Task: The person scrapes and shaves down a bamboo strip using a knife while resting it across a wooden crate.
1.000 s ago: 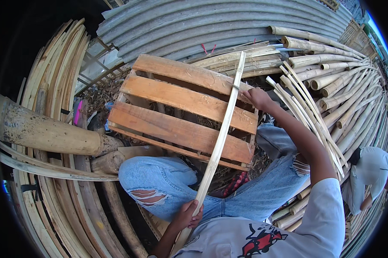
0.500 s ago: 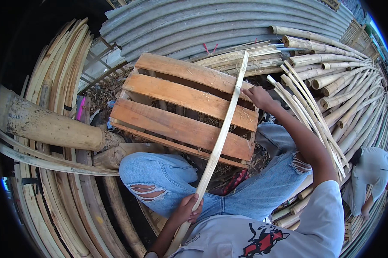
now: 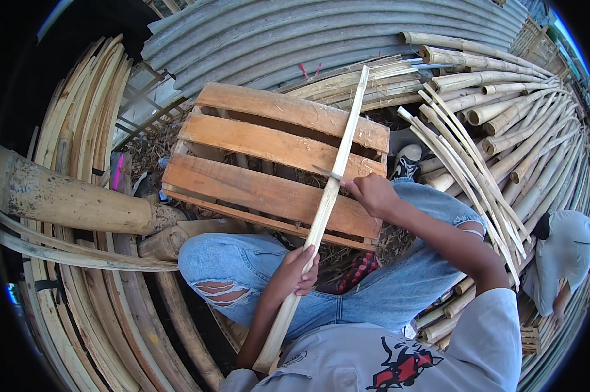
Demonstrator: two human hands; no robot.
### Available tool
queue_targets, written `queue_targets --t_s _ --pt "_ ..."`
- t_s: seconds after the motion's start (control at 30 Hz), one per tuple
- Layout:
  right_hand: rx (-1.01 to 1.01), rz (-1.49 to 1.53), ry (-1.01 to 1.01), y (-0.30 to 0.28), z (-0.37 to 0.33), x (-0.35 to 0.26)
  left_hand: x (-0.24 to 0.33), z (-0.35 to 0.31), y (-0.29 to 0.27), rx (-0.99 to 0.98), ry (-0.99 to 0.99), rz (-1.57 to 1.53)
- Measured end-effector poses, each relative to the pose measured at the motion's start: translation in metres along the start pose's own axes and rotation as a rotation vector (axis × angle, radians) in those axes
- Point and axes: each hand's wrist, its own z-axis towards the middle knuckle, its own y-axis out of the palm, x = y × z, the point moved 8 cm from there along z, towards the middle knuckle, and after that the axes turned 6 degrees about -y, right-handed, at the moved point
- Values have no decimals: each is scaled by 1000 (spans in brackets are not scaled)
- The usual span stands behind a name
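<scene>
A long pale bamboo strip (image 3: 322, 219) slants from beside my body up across the orange-brown slatted crate (image 3: 243, 179). Wrapped round its lower part, near my knee, is my left hand (image 3: 294, 273). My right hand (image 3: 372, 194) grips a knife, whose handle is hidden in the fingers. The thin knife blade (image 3: 326, 172) lies across the strip about midway, its tip pointing left over the crate. Thin curled shavings rest on the crate's slats.
Split bamboo strips (image 3: 79, 130) stand along the left, beside a thick bamboo pole (image 3: 73, 196). Thin pale strips (image 3: 461, 176) and many bamboo poles (image 3: 504, 124) lie to the right. Corrugated sheeting (image 3: 308, 39) is behind the crate. Another person (image 3: 563, 255) bends over at far right.
My right hand has come down along the strip toward me with the knife, from near the top to about midway. My left hand has moved slightly up and right, still gripping the strip.
</scene>
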Motion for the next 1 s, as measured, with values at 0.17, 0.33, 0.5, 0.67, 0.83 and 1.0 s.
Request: queue_targets --t_s 0.17,0.33,0.5,0.67,0.83,1.0 --pt "-126 90 -233 37 -29 -40 -4 -2 -4 62 11 31" --pt "34 181 -29 20 5 9 -10 -2 -7 83 -3 55" --pt "39 -26 -281 33 -16 -24 -14 -8 -5 44 -15 4" --pt "35 52 -30 15 16 15 -11 -5 -4 15 -2 -14" --pt "102 -2 169 -9 27 63 -18 -20 1 50 -14 22" --pt "-18 25 -111 29 5 7 -34 -43 -17 46 -43 4"
